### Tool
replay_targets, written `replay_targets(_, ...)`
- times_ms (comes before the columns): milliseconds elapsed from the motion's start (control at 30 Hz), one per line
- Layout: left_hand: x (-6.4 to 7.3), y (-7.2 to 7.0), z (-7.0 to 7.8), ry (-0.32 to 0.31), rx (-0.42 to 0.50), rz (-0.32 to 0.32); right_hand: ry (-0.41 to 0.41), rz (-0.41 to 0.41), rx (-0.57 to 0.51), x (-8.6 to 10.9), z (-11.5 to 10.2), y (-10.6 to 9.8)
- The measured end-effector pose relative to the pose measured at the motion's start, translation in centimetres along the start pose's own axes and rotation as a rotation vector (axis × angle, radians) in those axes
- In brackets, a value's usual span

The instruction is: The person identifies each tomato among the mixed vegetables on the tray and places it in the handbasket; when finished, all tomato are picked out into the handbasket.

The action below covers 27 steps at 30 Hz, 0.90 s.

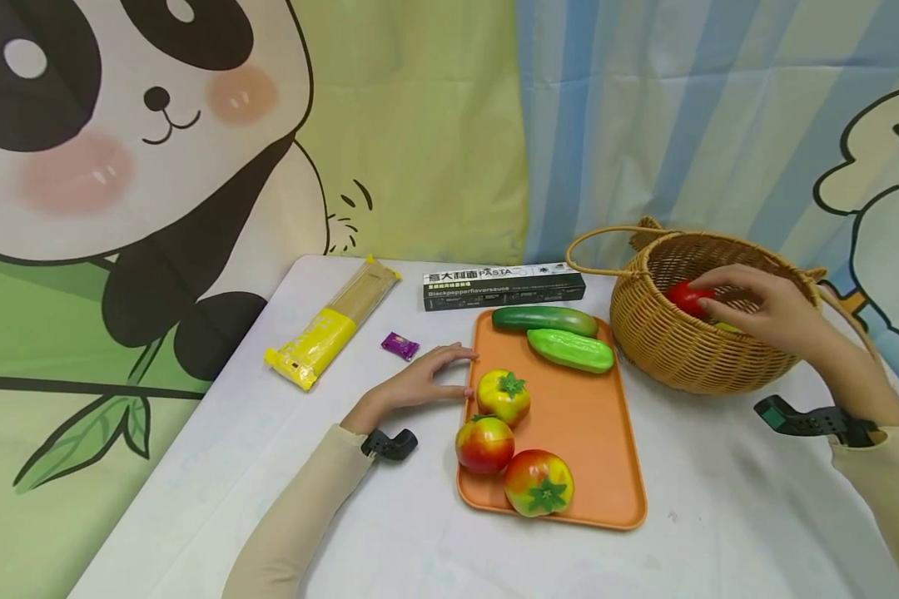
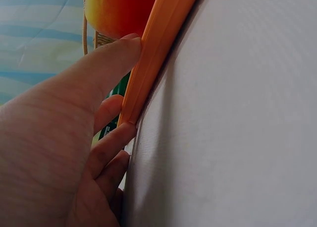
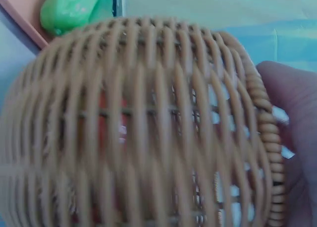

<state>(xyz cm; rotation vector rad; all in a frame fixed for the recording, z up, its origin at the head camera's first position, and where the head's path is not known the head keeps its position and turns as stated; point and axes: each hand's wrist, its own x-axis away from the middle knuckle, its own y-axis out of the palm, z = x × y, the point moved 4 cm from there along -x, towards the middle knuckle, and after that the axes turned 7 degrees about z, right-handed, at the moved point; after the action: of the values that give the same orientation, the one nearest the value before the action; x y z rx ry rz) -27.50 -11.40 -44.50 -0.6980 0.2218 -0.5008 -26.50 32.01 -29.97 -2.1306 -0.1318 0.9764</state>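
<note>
Under right hand, pinched by fingertips: red fruit inside wicker basket; shallow hold could let it slip. Left hand, fingers loosely extended, touches tray; push might roll adjacent tomatoes.

I can't identify the yellow-green item partly hidden by the right hand in the wicker basket, whose weave blurs on my right wrist feed. My left wrist feed's top edge crops a red-and-yellow tomato.
</note>
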Motion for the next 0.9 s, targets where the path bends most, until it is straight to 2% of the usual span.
replay_targets(100,-0.1,0.0,0.1,0.004,0.003,-0.004,-0.061,0.051,-0.017,0.2,-0.4,0.1)
replay_targets(333,-0.2,-0.1,0.0,-0.004,-0.003,0.000,-0.128,0.122,-0.158,0.3,-0.9,0.8)
replay_targets(800,-0.1,0.0,0.0,-0.013,0.007,0.005,-0.087,0.139,-0.233,-0.1,-2.6,1.8)
replay_targets(900,-0.1,0.0,0.0,-0.013,0.010,0.004,-0.075,0.155,-0.303,0.0,-3.0,1.9)
